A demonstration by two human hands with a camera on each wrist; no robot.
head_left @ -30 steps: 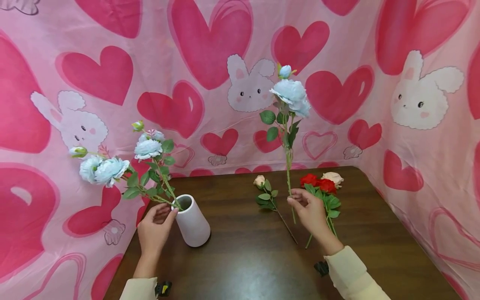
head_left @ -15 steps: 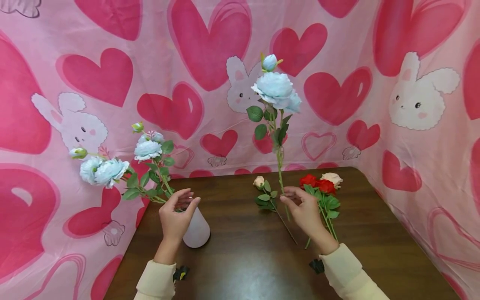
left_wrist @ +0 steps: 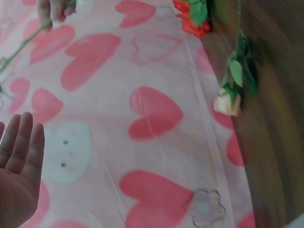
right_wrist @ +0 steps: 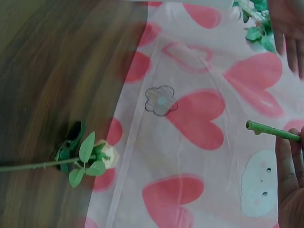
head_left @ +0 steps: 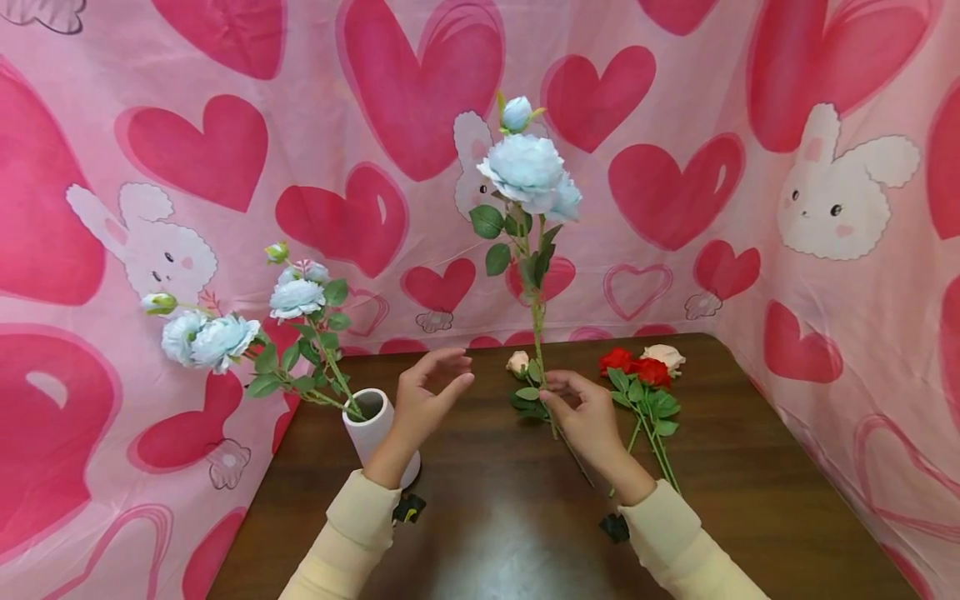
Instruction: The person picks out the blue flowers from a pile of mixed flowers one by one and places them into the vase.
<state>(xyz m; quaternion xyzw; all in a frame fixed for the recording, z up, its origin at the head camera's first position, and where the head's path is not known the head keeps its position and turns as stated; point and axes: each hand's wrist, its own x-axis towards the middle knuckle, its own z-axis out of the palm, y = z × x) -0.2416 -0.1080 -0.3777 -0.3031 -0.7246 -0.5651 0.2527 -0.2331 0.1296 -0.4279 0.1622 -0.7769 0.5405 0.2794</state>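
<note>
My right hand (head_left: 588, 417) pinches the green stem of an upright pale blue artificial peony (head_left: 525, 171) between thumb and fingertips. The stem's cut end (right_wrist: 256, 127) pokes out past the fingers in the right wrist view. My left hand (head_left: 429, 404) is raised to the left of that stem, holding nothing, its fingers extended in the left wrist view. Behind the left forearm stands a white vase (head_left: 367, 425), partly hidden. Pale blue flowers (head_left: 225, 342) with buds and leaves lean out of the vase to the left.
A cream rosebud (head_left: 517, 362) on a stem lies on the dark wooden table (head_left: 495, 508), behind the right hand. To its right lie red roses (head_left: 652, 372) and a cream rose (head_left: 665, 358). A pink heart-print cloth (head_left: 360, 83) hangs around the table.
My left hand has left the stems at the vase mouth and moved right, toward the other hand. My right hand has carried the blue peony leftward.
</note>
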